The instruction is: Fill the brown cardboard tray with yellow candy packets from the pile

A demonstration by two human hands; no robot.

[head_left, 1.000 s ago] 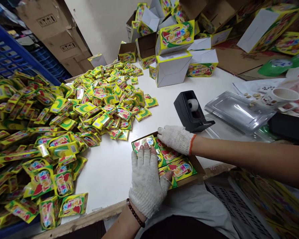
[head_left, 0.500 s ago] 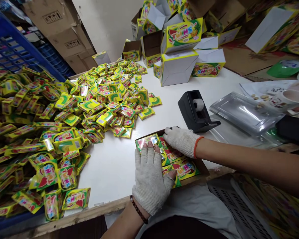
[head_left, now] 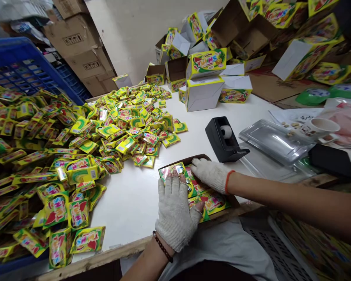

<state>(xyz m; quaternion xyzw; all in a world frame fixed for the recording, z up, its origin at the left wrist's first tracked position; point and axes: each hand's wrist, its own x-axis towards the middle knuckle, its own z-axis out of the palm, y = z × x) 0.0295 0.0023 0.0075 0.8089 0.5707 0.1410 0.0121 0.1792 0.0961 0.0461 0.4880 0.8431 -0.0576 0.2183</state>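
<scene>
An open carton [head_left: 190, 157] lies at the table's front edge, filled with small yellow-green candy packs [head_left: 215, 202] marked TWINS. My left hand [head_left: 175, 210], in a white glove with bare fingertips, lies flat across the packs on the carton's left side, fingers stretched out. At the carton's far side, my right hand [head_left: 210, 173] rests in a white glove with an orange cuff, its fingers extended over the packs. Neither hand grasps anything. Part of the packs is hidden under both palms.
A large heap of candy packs [head_left: 117, 128] spreads over the left of the table beside a blue crate [head_left: 32, 66]. Behind the carton stands a black tape dispenser [head_left: 222, 142]. Display boxes [head_left: 204, 93] pile up at the back; clear plastic lids [head_left: 276, 140] and a mug [head_left: 318, 128] lie right.
The camera view has tilted up and turned slightly right, so the background sits lower and further left or right in places. Both hands stay on the packs in the carton, nearly unmoved.
</scene>
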